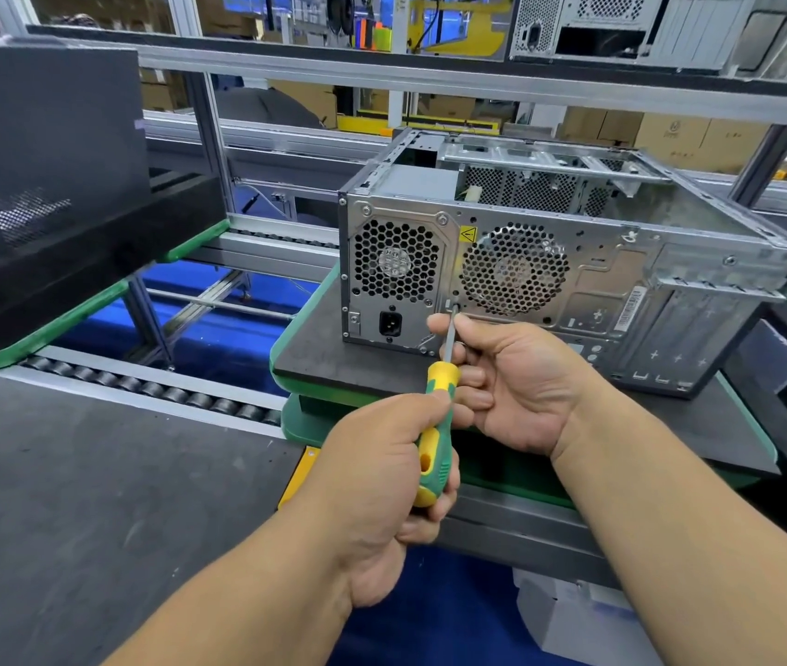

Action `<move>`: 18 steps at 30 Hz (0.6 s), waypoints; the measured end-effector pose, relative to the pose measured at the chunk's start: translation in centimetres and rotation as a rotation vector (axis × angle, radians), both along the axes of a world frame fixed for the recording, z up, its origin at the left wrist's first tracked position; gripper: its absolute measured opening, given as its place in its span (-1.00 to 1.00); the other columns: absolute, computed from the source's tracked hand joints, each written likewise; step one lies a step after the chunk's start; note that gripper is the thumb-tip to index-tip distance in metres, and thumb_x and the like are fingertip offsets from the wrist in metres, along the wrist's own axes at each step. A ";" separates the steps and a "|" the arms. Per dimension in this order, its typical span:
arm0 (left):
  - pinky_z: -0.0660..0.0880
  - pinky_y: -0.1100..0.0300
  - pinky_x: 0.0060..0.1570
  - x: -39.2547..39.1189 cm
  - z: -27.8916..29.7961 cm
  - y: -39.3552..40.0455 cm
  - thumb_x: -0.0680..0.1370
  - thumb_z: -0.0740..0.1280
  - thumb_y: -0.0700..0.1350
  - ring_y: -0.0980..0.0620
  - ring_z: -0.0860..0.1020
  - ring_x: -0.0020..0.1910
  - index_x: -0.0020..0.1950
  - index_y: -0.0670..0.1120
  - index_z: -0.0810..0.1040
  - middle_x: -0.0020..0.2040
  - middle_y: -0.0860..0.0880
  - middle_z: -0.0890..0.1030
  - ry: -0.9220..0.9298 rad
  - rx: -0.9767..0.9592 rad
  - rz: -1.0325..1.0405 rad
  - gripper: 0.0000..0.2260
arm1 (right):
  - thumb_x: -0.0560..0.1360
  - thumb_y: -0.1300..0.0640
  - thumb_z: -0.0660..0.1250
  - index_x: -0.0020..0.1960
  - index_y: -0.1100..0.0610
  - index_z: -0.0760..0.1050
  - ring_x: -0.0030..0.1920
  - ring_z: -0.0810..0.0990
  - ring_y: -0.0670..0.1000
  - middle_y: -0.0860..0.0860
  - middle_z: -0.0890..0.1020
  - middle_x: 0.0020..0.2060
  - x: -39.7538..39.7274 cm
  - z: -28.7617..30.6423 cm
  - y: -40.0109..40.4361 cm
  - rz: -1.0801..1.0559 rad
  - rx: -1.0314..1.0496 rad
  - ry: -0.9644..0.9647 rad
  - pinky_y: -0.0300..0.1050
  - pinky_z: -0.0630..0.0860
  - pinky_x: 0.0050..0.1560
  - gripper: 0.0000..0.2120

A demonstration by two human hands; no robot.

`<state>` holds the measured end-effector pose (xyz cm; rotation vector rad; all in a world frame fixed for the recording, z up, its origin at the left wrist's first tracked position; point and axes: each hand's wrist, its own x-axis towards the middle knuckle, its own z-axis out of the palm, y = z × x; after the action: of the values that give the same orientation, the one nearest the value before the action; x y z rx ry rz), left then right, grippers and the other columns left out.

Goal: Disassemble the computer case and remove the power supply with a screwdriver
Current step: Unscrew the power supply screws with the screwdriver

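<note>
Head view shows the computer case (569,262) lying on its side on a dark pallet (319,362) with green edging, its rear panel turned toward the person. The case sits back from the pallet's near edge, leaving a bare strip of dark surface in front of it, and its left end stands close to the pallet's left edge. Beyond that edge there is a gap down to blue floor, then a roller conveyor (151,391) and a second dark pallet (69,281) carrying a black panel (45,146).

The power supply (396,276) sits in the left end of the case, its honeycomb grille and power socket facing out.

The left hand (382,478) wraps its curled fingers around the yellow-and-green handle of the screwdriver (435,425), forearm rising from the lower left. The shaft slants up and slightly right, its tip touching the rear panel at the lower right corner of the power supply. The right hand (516,382) reaches in from the right over the pallet's near edge; its thumb and curled fingers pinch the shaft just above the handle.
</note>
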<state>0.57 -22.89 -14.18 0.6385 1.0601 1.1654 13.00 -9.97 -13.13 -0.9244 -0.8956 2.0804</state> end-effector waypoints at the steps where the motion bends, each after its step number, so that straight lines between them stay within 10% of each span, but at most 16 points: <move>1: 0.15 0.33 -0.61 -0.1 0.0 0.0 0.62 0.30 0.05 0.06 0.36 -0.52 0.16 -0.19 0.61 -0.39 -0.09 0.47 0.017 0.002 0.002 -0.68 | 0.69 0.08 0.21 0.13 0.18 0.64 -0.47 0.23 -0.10 -0.02 0.43 -0.36 0.0 0.0 0.0 -0.001 -0.001 0.004 -0.27 0.12 -0.52 -0.74; 8: 0.17 0.33 -0.61 -0.9 0.9 0.3 0.61 0.33 0.05 0.01 0.39 -0.49 0.10 -0.18 0.64 -0.37 -0.15 0.51 0.132 0.000 -0.009 -0.70 | 0.68 0.06 0.21 0.09 0.20 0.67 -0.46 0.23 -0.11 -0.01 0.42 -0.37 0.0 -0.1 0.1 0.030 -0.005 0.027 -0.29 0.12 -0.54 -0.70; 13: 0.21 0.32 -0.66 -1.1 1.9 0.2 0.65 0.22 0.01 0.03 0.41 -0.44 0.07 -0.22 0.61 -0.28 -0.10 0.47 -0.575 -0.111 -0.210 -0.68 | 0.63 0.02 0.26 0.02 0.22 0.70 -0.52 0.26 -0.11 -0.01 0.39 -0.37 0.2 -0.1 -0.1 0.111 -0.030 0.100 -0.30 0.17 -0.58 -0.67; 18: 0.23 0.30 -0.64 -0.2 1.2 0.0 0.66 0.20 0.03 0.04 0.39 -0.43 0.18 -0.19 0.59 -0.27 -0.08 0.45 -0.746 -0.139 -0.192 -0.67 | 0.50 0.05 0.35 -0.11 0.20 0.75 -0.52 0.25 -0.12 -0.02 0.38 -0.37 0.3 0.1 -0.1 0.079 -0.036 0.094 -0.32 0.21 -0.61 -0.73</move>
<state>0.38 -22.86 -12.97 0.1533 0.4254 1.0229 13.26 -10.04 -13.00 -0.8140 -0.8607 2.1950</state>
